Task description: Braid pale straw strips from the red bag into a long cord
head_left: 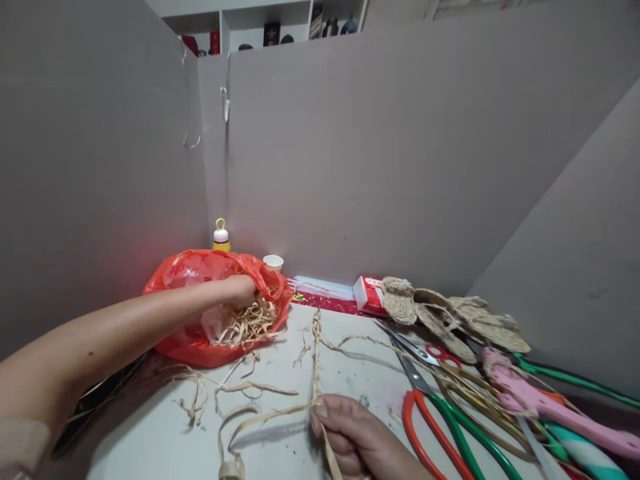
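A red plastic bag [205, 357] lies on its side at the left, its mouth spilling pale straw strips [250, 323]. Inside that mouth is my left hand [243, 291], with its fingers hidden behind the bag's edge and the straw. My right hand [345, 427] is closed at the near end of a thin straw braid [316, 360], pinching it between thumb and forefinger. The braid runs straight away from me across the table. Loose unbraided strands [270, 417] come out of the pinch, one to the left and another toward me.
On the right lie large shears [420, 383] with red and green handles, small scissors [425, 353], woven straw slippers [440, 323] and a pink tool [545, 407]. A red-and-white box [370, 295], a paper cup [273, 263] and a yellow bottle [221, 239] stand near the grey partition [350, 167].
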Available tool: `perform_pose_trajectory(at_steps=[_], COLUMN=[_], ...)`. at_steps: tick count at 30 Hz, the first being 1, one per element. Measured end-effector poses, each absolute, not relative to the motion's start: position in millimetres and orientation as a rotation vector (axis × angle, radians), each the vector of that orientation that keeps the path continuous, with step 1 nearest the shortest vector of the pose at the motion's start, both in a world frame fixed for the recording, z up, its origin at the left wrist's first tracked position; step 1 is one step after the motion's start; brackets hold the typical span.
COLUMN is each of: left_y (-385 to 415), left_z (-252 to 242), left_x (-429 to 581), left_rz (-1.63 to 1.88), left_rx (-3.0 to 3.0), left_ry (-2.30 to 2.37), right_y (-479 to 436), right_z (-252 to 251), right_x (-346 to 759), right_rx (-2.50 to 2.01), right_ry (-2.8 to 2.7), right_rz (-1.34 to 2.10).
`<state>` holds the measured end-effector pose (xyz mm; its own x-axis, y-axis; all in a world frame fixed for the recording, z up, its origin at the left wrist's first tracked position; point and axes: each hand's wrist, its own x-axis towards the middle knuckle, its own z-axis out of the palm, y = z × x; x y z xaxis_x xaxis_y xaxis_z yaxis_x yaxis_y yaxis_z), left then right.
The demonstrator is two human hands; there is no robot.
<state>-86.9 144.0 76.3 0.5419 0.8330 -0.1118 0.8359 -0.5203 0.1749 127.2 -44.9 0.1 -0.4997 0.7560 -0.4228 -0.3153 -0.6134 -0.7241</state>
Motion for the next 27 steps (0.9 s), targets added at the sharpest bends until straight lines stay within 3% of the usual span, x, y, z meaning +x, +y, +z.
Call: perform_pose_trajectory(at_steps=[7, 14, 27], left_y=[92.2, 78.0, 95.8], left_z=[127.4, 162.1, 142.5], left_x=[-93.6, -105.4, -98.9], left_rz=[-0.268, -0.482, 0.142], left_rx=[2.627, 2.401, 2.793], left_ry=[1.217, 1.324, 1.653], right_y=[-44.3, -43.4, -44.7], right_z=[-2.6, -1.3, 2.0], right_x=[127.0, 126.4, 125.3], right_rx=[-0.975, -1.002, -0.986], right_ry=[-0.762, -0.747, -0.797], right_rz=[2.149, 2.148, 2.174])
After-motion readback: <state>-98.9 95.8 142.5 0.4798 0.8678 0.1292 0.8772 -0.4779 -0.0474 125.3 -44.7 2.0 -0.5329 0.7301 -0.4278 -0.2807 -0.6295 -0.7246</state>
